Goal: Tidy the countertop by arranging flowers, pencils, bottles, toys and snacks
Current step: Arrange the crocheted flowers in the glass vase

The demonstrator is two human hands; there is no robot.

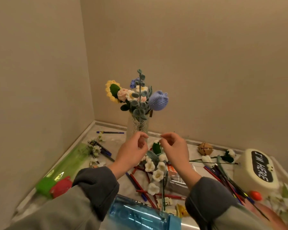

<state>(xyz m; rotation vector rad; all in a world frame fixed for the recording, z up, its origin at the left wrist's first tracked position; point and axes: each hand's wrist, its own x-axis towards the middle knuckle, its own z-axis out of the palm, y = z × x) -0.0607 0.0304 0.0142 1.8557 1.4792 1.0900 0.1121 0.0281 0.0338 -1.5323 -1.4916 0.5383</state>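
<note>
**Hands hover before the vase of crochet flowers**

Nearest, a blue bottle [140, 216] lies on its side on the countertop [117, 144]. Beyond it pencils [139, 185] lie scattered. A white bell-flower sprig [156, 175] runs near to far, stem end toward the person. Above it the left hand [133, 150] and right hand [173, 148] hover, thumbs and forefingers nearly meeting; whether they pinch anything cannot be told. In the far corner the vase [137, 128] holds flowers [136, 98] upright, the tallest sprig pointing straight up.
</note>
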